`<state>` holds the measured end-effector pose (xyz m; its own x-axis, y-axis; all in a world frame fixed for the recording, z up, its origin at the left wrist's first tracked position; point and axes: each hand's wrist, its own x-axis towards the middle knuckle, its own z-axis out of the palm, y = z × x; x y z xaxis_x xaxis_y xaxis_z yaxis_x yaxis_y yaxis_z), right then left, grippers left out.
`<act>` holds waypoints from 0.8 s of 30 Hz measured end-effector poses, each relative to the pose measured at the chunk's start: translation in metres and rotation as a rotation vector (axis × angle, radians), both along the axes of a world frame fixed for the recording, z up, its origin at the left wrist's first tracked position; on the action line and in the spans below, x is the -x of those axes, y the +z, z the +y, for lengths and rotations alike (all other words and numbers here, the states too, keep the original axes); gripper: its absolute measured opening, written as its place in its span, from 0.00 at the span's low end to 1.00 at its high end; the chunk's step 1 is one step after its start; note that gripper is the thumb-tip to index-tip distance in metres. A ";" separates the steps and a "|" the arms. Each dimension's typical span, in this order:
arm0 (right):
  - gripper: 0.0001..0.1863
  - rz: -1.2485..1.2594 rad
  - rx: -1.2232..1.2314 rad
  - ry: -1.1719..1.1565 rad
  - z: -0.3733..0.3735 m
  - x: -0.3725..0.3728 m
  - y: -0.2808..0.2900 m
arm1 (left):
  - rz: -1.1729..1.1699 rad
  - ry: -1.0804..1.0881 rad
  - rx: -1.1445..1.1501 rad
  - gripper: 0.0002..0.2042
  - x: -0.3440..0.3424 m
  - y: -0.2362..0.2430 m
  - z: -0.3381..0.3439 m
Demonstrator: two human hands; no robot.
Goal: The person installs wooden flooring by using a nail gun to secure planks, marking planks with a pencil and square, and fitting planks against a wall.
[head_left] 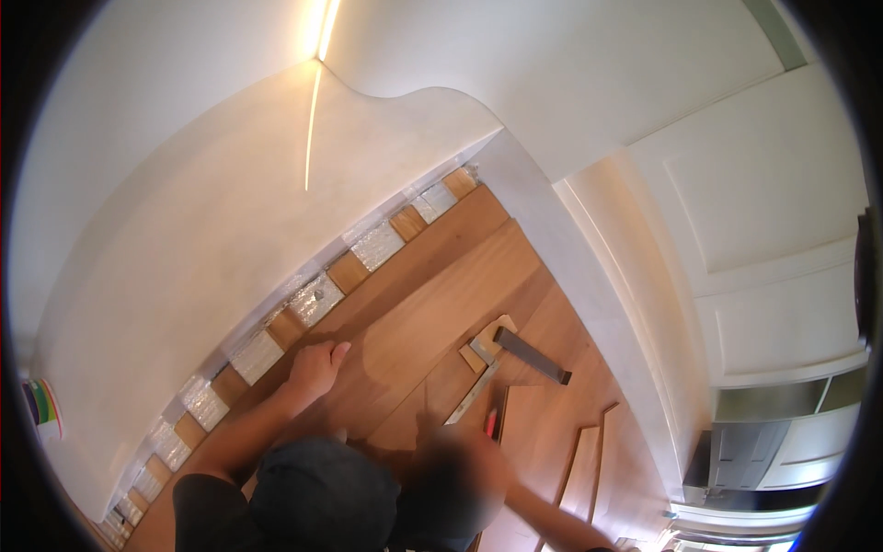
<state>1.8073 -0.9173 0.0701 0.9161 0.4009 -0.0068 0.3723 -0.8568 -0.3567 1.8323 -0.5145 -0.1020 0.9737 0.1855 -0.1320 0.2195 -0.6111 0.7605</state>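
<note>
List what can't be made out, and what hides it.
Right hand: head view; its fingers and grip are lost in blur.
Left hand: head view; its underside is hidden by itself.
Wooden floor, bottom centre: head view; covered by a dark rounded shape.
Dark object, far right: head view; cut off by lens rim.

No legible lettering, numbers or signs in view.

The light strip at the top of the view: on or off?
On. The light strip glows warm and bright, and a thin bright streak shows on the pale surface below it.
</note>
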 end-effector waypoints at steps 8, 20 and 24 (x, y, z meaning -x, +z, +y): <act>0.23 0.166 -0.070 0.000 0.016 0.050 -0.060 | 0.131 0.048 0.065 0.29 -0.099 -0.024 -0.014; 0.16 0.256 -0.085 0.037 -0.007 0.062 -0.067 | 0.202 0.072 -0.038 0.25 -0.139 -0.048 -0.022; 0.20 0.317 -0.130 0.020 -0.026 0.074 -0.078 | 0.185 0.077 -0.055 0.28 -0.142 -0.047 -0.028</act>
